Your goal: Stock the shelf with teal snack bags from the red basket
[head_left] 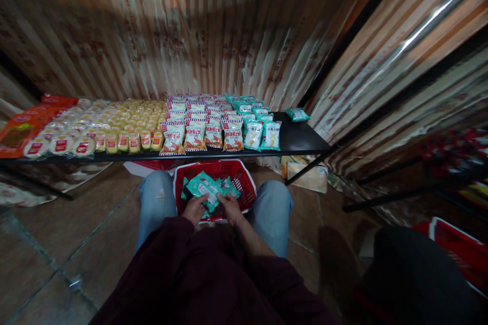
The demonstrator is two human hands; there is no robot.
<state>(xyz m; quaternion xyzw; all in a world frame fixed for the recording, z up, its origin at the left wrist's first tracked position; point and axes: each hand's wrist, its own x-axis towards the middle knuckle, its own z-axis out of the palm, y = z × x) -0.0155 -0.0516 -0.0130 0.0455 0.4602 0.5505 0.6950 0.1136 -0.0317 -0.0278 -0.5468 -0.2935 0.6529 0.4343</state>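
Observation:
A red plastic basket sits between my knees and holds several teal snack packets. My left hand is closed on the near edge of those teal packets inside the basket. My right hand also reaches into the basket, fingers curled around the same bunch of packets. Ahead, a low black shelf carries rows of snack packs: teal ones at the right end, red-and-white ones in the middle, yellow ones to the left.
One teal packet lies alone at the shelf's far right. Orange packs lie at the shelf's left end. Patterned wrapped panels stand behind and to the right. A cardboard box sits under the shelf. A dark shape fills the lower right.

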